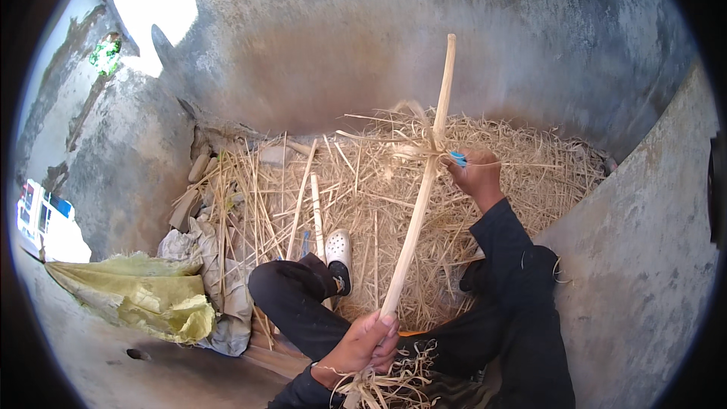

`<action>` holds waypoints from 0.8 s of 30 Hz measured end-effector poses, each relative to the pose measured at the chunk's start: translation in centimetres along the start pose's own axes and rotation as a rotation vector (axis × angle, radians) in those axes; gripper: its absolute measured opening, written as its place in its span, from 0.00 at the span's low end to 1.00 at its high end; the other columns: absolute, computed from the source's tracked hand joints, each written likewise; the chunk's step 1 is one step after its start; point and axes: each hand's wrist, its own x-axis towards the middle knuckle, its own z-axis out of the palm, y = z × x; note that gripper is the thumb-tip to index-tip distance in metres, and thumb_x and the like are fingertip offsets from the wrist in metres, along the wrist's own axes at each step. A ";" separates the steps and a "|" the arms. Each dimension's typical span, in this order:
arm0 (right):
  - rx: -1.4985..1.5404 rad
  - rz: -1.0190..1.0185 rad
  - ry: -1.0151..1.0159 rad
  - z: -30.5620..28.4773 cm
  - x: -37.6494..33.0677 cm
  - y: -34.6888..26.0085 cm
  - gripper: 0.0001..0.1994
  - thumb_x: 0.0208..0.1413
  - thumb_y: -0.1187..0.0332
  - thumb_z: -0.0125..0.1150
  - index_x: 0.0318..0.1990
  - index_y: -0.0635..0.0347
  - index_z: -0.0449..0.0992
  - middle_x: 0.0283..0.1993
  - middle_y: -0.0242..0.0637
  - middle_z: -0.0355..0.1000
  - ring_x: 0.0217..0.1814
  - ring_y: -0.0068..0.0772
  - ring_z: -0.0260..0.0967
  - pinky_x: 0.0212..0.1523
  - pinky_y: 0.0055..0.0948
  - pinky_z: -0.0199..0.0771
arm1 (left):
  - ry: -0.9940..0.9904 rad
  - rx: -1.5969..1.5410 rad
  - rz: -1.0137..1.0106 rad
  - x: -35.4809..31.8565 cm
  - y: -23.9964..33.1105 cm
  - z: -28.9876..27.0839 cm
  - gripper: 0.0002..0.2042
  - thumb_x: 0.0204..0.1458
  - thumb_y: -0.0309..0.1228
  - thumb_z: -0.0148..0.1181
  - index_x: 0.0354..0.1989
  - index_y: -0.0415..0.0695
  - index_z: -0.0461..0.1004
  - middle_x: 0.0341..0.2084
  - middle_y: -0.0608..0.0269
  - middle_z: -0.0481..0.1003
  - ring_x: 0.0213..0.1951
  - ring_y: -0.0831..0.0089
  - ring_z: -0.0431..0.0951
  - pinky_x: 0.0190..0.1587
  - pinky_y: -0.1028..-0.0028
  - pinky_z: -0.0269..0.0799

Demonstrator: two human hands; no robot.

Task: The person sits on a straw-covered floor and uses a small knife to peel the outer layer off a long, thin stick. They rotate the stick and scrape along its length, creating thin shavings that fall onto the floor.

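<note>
A long pale stick (413,250), stripped of bark, slants up and away from my lap. My left hand (367,344) is wrapped round its lower part, close to my legs. Beyond it, my right hand (477,170) is closed on a small blue tool (457,158) held against the upper part of the stick; the tool's working end is hidden. Thin curled shavings (413,148) bunch up round the stick there. More loose shavings (390,390) hang below my left hand, on the near end of the stick.
Straw-like shavings (530,174) cover the floor. Other pale sticks (316,204) lie ahead to the left. A yellow-green sack (140,291) and whitish cloth (227,326) lie at the left. Grey walls (424,30) close in ahead and right. My foot wears a white clog (338,246).
</note>
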 end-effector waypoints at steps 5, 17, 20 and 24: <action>0.322 0.331 -0.271 -0.3 -0.1 -2.1 0.36 0.52 0.31 0.47 0.12 0.58 0.67 0.10 0.40 0.61 0.15 0.42 0.64 0.18 0.41 0.61 | 0.054 0.001 0.037 0.3 0.2 -0.6 0.13 0.64 0.42 0.45 0.32 0.47 0.60 0.12 0.73 0.54 0.10 0.84 0.51 0.14 0.81 0.48; 0.305 -0.266 -0.207 -4.2 -5.7 -9.3 0.35 0.45 0.29 0.54 0.12 0.54 0.69 0.09 0.35 0.62 0.11 0.40 0.65 0.14 0.35 0.63 | 0.125 0.072 0.126 0.5 1.3 -0.3 0.14 0.64 0.43 0.46 0.31 0.47 0.60 0.12 0.72 0.55 0.11 0.83 0.51 0.14 0.81 0.51; 0.282 -0.178 -0.309 -4.3 -5.3 -8.7 0.34 0.44 0.28 0.55 0.11 0.53 0.69 0.09 0.35 0.63 0.11 0.40 0.65 0.14 0.35 0.64 | 0.126 0.107 0.132 0.9 1.3 0.2 0.15 0.64 0.44 0.46 0.32 0.47 0.60 0.13 0.72 0.55 0.11 0.83 0.52 0.15 0.81 0.52; 0.389 -0.303 -0.279 -5.6 -7.0 -10.2 0.35 0.43 0.27 0.54 0.11 0.53 0.68 0.10 0.35 0.63 0.11 0.39 0.66 0.14 0.36 0.64 | 0.091 0.120 0.097 0.7 1.5 0.1 0.15 0.63 0.45 0.47 0.32 0.47 0.60 0.13 0.73 0.55 0.12 0.83 0.53 0.16 0.81 0.53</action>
